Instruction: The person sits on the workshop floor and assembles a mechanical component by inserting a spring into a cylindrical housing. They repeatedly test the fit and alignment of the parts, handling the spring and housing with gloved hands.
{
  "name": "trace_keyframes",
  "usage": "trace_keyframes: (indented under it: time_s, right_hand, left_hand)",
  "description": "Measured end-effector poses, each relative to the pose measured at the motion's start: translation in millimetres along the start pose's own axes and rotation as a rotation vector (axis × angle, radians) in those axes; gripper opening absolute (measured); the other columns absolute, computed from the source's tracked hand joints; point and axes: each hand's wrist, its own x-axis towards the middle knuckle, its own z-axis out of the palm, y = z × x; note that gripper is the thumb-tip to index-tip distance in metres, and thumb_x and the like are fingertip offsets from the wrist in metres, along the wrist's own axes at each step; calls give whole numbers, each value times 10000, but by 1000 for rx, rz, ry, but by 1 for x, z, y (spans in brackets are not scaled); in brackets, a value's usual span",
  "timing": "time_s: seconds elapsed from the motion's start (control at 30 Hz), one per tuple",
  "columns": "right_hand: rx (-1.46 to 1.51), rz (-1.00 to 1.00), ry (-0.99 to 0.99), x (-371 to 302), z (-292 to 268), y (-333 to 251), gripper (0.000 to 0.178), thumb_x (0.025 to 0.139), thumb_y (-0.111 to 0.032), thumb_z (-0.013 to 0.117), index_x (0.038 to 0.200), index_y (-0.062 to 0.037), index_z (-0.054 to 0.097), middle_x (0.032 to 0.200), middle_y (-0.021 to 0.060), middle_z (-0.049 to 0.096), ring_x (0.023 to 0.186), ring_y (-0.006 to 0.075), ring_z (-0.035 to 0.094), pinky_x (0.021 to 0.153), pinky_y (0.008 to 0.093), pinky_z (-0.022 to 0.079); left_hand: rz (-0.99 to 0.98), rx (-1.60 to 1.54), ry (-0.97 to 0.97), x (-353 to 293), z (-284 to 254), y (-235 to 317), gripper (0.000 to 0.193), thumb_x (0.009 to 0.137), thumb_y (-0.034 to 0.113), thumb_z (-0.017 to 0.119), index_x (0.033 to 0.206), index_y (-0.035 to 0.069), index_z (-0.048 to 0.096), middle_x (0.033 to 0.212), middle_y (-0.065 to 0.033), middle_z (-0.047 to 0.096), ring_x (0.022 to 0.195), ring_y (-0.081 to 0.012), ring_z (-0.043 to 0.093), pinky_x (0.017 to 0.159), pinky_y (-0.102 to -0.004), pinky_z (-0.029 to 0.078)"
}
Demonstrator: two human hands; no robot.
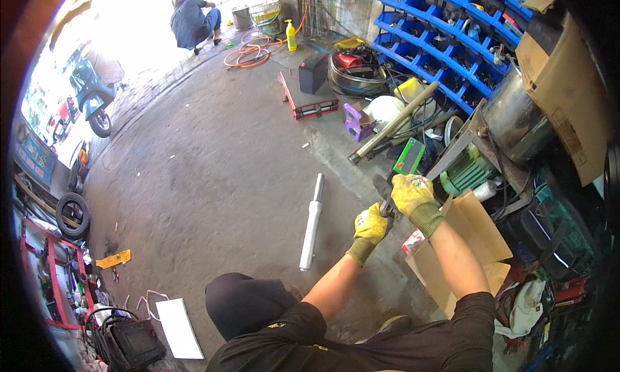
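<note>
Both my hands wear yellow work gloves with dark palms and meet over the floor at right of centre. My left hand (371, 224) is closed around a short grey metal part (386, 208), mostly hidden by the gloves. Just above and to the right, my right hand (413, 194) is closed against the part's upper end. A dark piece (382, 186) shows at the right hand's left side; I cannot tell whether it is glove or something held. Left of my hands, a silver fork tube (312, 225) lies on the floor, its thinner rod pointing away.
An opened cardboard box (475, 233) stands beside my right forearm. Beyond are a green box (409, 155), a pale pipe (400, 120) and blue parts bins (439, 36). A red metal frame (310, 107) lies farther off. A person (191, 22) crouches by the doorway, near a scooter (92, 91).
</note>
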Motion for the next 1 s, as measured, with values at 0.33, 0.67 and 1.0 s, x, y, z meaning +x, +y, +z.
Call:
trace_keyframes:
  time_s: [0.33,0.67,1.0]
  right_hand:
    - [142,-884,324,-29,-9,12,300,757,-285,725,1033,-167,729,819,19,663,797,274,671,749,439,494]
    - [-43,-265,113,-25,2,28,108,913,-209,630,920,-133,706,792,132,725,776,357,726,712,512,536]
    - [93,-33,-54,-14,2,29,159,963,-210,611,1034,-99,700,856,201,751,846,400,749,783,524,572]
  left_hand:
    - [215,-792,-991,4,-64,-37,410,897,174,789,1286,57,732,1076,-93,772,933,-208,715,839,-358,587]
    - [93,-595,-634,5,-13,-14,228,954,269,744,1058,76,807,898,-61,796,732,-167,698,651,-325,558]
    - [193,202,159,-6,19,-3,322,948,360,766,1178,135,773,860,-130,752,745,-285,695,759,-424,570]
